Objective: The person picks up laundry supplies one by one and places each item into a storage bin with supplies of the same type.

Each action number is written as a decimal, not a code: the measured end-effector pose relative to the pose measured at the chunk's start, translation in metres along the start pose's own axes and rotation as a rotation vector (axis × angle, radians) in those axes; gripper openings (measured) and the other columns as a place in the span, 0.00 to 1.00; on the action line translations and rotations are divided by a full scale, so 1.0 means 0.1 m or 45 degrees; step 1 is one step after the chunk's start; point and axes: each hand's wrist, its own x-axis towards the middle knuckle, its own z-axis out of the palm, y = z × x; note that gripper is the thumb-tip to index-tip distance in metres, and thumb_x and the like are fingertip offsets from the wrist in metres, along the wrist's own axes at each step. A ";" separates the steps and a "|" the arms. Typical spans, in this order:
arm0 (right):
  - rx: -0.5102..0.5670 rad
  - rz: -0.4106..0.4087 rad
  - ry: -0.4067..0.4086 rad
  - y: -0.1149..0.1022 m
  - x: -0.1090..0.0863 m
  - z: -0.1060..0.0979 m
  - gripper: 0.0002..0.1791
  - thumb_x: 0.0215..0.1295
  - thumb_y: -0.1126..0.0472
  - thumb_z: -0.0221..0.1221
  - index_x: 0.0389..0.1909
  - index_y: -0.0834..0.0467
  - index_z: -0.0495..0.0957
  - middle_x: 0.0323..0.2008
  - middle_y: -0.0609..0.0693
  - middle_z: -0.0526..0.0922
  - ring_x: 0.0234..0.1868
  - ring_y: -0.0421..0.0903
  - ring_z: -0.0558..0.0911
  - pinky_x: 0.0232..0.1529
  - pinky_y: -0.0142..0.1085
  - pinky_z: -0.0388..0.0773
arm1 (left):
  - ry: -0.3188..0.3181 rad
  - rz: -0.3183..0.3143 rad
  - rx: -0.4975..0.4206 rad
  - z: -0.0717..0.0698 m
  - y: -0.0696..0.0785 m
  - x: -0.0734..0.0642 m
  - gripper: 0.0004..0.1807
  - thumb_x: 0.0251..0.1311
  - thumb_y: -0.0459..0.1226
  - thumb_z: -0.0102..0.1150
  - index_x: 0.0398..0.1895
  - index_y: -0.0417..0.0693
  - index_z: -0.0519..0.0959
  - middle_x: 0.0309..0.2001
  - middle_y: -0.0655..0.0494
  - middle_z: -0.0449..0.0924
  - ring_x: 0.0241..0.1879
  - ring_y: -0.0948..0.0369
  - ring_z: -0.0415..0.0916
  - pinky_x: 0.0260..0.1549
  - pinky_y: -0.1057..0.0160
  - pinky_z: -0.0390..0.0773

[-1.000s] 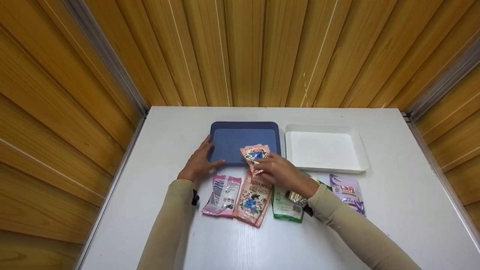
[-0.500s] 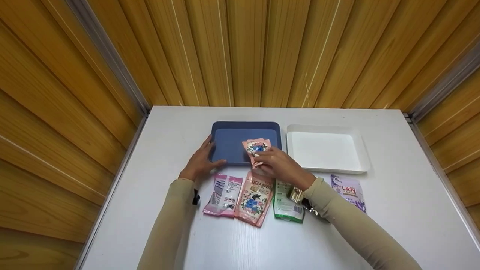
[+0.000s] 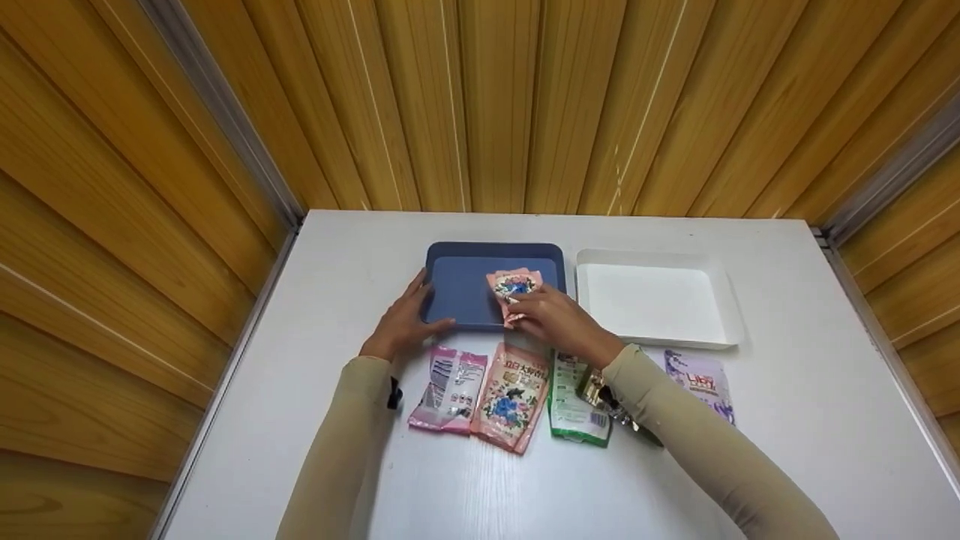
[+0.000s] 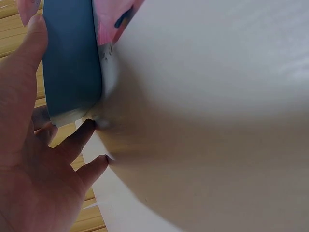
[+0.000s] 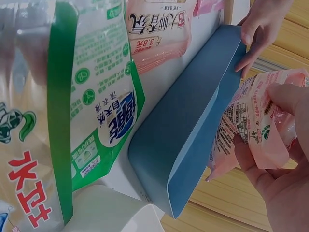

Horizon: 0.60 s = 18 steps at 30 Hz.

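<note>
My right hand [image 3: 566, 322] pinches a folded pink floral pouch [image 3: 514, 284] over the front right part of the blue tray [image 3: 461, 292]. In the right wrist view, thumb and fingers grip the crumpled pouch [image 5: 251, 106] just past the tray's wall [image 5: 169, 121]. At the tray's front left corner rests my left hand [image 3: 397, 328], its fingers along the left side and its thumb near the front rim. The left wrist view shows that hand [image 4: 43, 179] with fingers spread, some touching the table. A larger pink floral pouch [image 3: 511, 401] lies in front of the tray.
A white tray [image 3: 649, 304] stands right of the blue one. Along the front lie a pink-and-white pouch [image 3: 454, 390], a green-and-white detergent pouch [image 3: 574, 409], a gold foil-like packet [image 3: 590, 386] partly under the right forearm, and a purple pouch [image 3: 697, 379].
My right hand has carried the folded pink pouch slightly farther forward over the blue tray, away from the larger pink pouch. My left hand has stayed at the tray's corner.
</note>
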 end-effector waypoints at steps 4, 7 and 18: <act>-0.006 0.013 0.007 0.03 0.04 0.02 0.12 0.70 0.62 0.65 0.51 0.55 0.88 0.60 0.53 0.84 0.48 0.55 0.80 0.48 0.48 0.80 | -0.005 -0.015 0.007 0.00 0.00 0.00 0.56 0.58 0.60 0.71 0.82 0.48 0.55 0.84 0.62 0.35 0.81 0.47 0.45 0.76 0.43 0.53; -0.023 -0.010 0.026 0.04 0.08 0.05 0.11 0.69 0.63 0.65 0.50 0.55 0.88 0.59 0.54 0.84 0.48 0.55 0.81 0.48 0.49 0.79 | -0.003 -0.006 0.014 0.00 0.00 0.00 0.56 0.58 0.60 0.70 0.82 0.47 0.55 0.84 0.62 0.36 0.80 0.47 0.46 0.76 0.43 0.54; -0.061 -0.002 0.005 0.10 0.22 0.12 0.12 0.69 0.62 0.65 0.51 0.59 0.87 0.56 0.58 0.86 0.55 0.55 0.85 0.57 0.51 0.77 | -0.009 0.010 0.028 0.00 -0.01 0.00 0.57 0.57 0.64 0.69 0.82 0.47 0.55 0.84 0.62 0.36 0.81 0.49 0.46 0.76 0.46 0.55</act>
